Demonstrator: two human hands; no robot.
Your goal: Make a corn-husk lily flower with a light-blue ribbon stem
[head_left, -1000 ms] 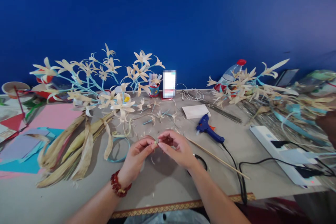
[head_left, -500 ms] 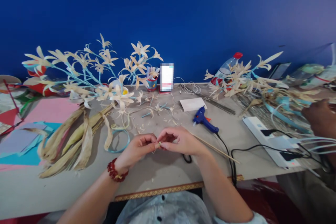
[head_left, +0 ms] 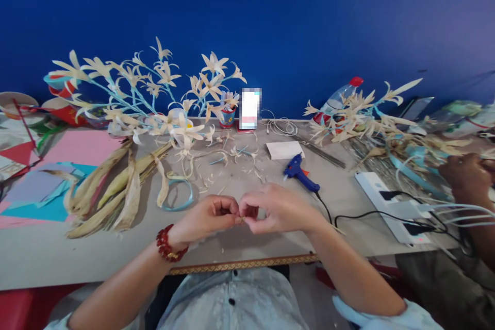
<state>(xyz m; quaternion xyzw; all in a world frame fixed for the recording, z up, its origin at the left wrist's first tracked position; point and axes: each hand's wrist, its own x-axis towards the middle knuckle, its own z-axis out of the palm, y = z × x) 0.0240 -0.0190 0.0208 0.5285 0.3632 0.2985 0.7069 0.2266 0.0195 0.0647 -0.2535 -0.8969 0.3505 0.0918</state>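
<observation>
Fingertips of my left hand [head_left: 216,216] and my right hand [head_left: 270,209] meet above the table's front part. Both hands are pinched around something small and pale at their meeting point, too tiny to make out. A red bead bracelet [head_left: 168,243] circles my left wrist. To the right of my hands lies a blue glue gun [head_left: 301,172] on the grey table [head_left: 240,247]. Beyond them are small pale petals and thin light-blue stems [head_left: 243,151]. Left of my hands rests a coil of light-blue strip [head_left: 176,195].
Dried husks [head_left: 129,191] and coloured paper [head_left: 83,147] lie left. Pale flower branches [head_left: 166,75] stand behind, near a phone [head_left: 250,108]. At right are a power strip [head_left: 390,209] with cables, a bottle [head_left: 340,95] and another person's hand [head_left: 466,175].
My hands have shifted slightly right, and the right hand's fingers are more bent. The small pale piece between them shows less. The whole view has moved a little.
</observation>
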